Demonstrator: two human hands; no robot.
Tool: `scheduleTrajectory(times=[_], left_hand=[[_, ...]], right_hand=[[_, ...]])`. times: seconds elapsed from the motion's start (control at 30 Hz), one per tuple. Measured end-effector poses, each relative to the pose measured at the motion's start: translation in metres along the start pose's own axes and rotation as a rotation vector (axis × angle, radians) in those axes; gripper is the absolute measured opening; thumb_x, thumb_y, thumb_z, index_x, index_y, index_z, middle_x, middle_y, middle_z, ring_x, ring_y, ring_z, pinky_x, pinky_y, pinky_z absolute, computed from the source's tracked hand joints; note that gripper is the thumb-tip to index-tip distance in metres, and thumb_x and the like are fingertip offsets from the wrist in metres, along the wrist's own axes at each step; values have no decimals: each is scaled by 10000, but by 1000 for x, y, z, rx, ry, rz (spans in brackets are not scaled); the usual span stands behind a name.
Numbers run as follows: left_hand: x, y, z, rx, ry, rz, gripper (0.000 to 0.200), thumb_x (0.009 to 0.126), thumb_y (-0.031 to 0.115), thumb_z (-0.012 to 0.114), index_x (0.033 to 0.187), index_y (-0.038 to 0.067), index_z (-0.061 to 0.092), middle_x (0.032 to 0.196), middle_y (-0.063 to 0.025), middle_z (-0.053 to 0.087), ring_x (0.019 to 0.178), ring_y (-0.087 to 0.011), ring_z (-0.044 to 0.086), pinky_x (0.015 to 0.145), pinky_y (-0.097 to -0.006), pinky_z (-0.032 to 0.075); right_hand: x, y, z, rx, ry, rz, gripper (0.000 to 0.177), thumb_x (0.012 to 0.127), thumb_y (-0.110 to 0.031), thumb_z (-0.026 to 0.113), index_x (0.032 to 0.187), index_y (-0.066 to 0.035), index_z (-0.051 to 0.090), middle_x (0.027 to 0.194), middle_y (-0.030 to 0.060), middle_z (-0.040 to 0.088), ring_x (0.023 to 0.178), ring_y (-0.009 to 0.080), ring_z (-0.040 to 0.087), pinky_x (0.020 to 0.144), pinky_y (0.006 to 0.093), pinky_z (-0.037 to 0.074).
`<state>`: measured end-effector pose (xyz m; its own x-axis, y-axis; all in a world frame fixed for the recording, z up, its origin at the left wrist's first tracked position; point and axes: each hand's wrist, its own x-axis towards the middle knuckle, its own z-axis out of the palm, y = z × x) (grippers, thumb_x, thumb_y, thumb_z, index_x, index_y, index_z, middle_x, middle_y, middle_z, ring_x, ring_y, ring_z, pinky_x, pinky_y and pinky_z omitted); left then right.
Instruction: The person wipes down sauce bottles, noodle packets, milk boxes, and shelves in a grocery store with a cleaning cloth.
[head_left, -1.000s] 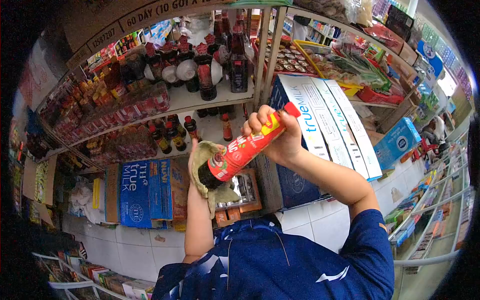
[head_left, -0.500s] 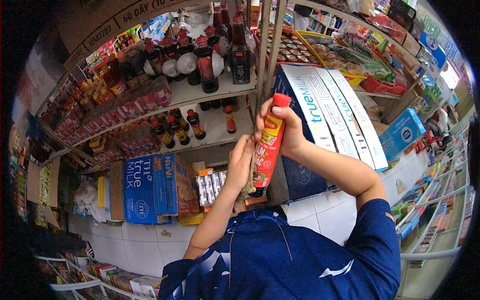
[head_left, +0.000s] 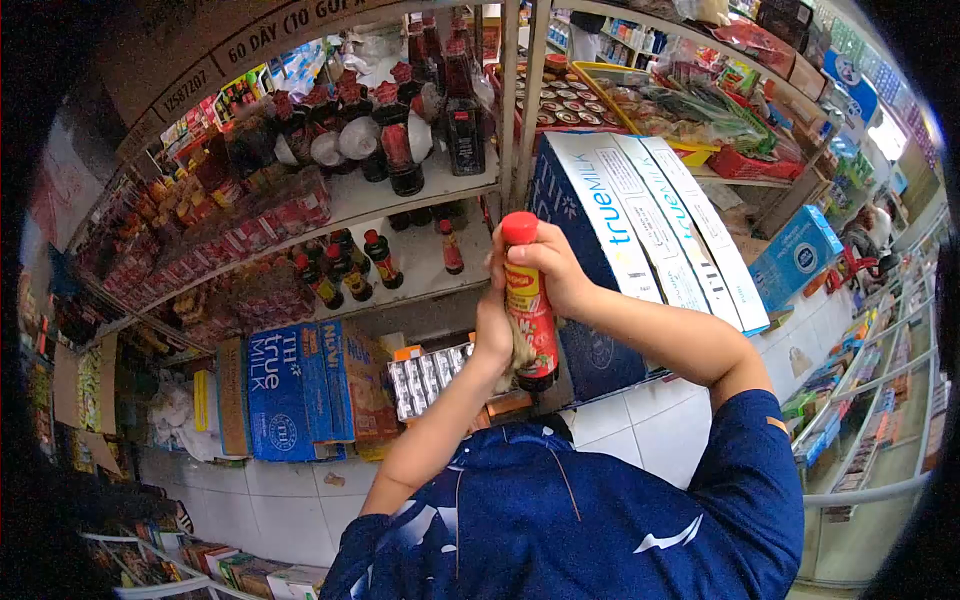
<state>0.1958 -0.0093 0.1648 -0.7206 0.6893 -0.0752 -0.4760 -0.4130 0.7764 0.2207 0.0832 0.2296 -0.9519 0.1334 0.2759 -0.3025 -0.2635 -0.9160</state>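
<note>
A sauce bottle [head_left: 531,325] with a red cap, a yellow-and-red label and a dark base is held nearly upright in front of my chest. My right hand [head_left: 552,268] wraps round its neck, just under the cap. Against the bottle's left side, my left hand [head_left: 492,325] presses a dull greenish-brown cloth [head_left: 522,350]; the fingers are partly hidden behind the bottle. On the lower shelf beyond stand several similar small sauce bottles [head_left: 382,258] with red caps, one bottle [head_left: 451,247] apart from the others.
Dark bottles [head_left: 403,150] with white round tags and plastic-wrapped packs crowd the upper shelf [head_left: 455,186]. Large milk cartons [head_left: 650,230] stand close on my right. Blue boxes [head_left: 285,390] and a tray of small silver-topped packs [head_left: 428,380] sit low on the left, above the tiled floor [head_left: 290,500].
The bottle and both hands have moved slightly down, and the bottle now stands straighter. My left hand has shifted up along its side with the cloth. The view has turned a little.
</note>
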Motion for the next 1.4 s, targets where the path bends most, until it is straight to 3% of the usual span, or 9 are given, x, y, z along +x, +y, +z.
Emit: scheduleTrajectory(times=[0.1,0.17,0.47,0.63,0.77,0.9,0.97,1.17,1.4], left_hand=[[19,9,7,-19,-12,72,463,900,419,277,1126,49,439,1009,-97,540,885,-183,560,767,-327,461],[18,9,4,153,-17,216,550,896,469,271,1198,24,390,1093,-76,484,979,-137,495,841,-270,396],[1,-13,-9,7,-39,-66,532,906,453,239,1123,9,437,1012,-75,540,860,-137,548,763,-277,442],[7,3,6,83,9,99,462,917,387,273,1080,1,466,996,-82,541,846,-143,549,746,-276,444],[25,15,7,87,-24,343,395,927,305,277,1086,-6,462,1029,-62,509,946,-128,489,835,-265,376],[27,36,9,300,-158,501,361,929,261,283,1109,-6,446,1032,-54,491,964,-124,473,847,-255,362],[20,39,5,74,-305,229,342,924,240,308,1124,-9,431,1057,-59,466,968,-122,466,848,-259,361],[19,-8,-44,174,-451,13,672,841,421,456,1307,8,202,1225,-81,390,1094,-144,402,938,-284,312],[22,19,-4,324,-332,325,627,829,465,463,1226,0,322,1148,-69,431,1060,-147,407,901,-278,326]], right_hand=[[5,-3,-7,-111,-12,-98,197,727,-186,561,803,-9,520,728,35,529,695,112,507,658,234,406],[7,3,-12,-442,-51,-381,210,717,-200,573,777,-6,520,731,40,530,676,114,494,653,237,394],[11,-5,-12,-309,226,-186,188,741,-174,589,802,-9,525,708,18,547,631,79,499,582,237,415],[3,-5,2,-468,254,-137,186,729,-181,616,802,-29,538,727,2,531,680,75,478,631,214,386],[5,-1,2,-767,196,-510,248,701,-206,651,778,13,563,724,84,548,688,104,495,640,251,404],[6,-16,1,-625,318,-372,189,718,-152,622,758,22,560,664,55,584,627,95,528,574,238,420],[11,-22,-5,-429,404,-247,184,736,-160,607,742,18,556,684,50,593,628,82,534,582,231,426],[16,-20,-15,-191,383,-164,200,758,-157,589,877,-8,530,668,39,546,598,105,541,570,232,442],[9,-9,-7,-497,261,-338,257,733,-127,603,929,-17,478,781,57,532,709,106,525,651,236,414]])
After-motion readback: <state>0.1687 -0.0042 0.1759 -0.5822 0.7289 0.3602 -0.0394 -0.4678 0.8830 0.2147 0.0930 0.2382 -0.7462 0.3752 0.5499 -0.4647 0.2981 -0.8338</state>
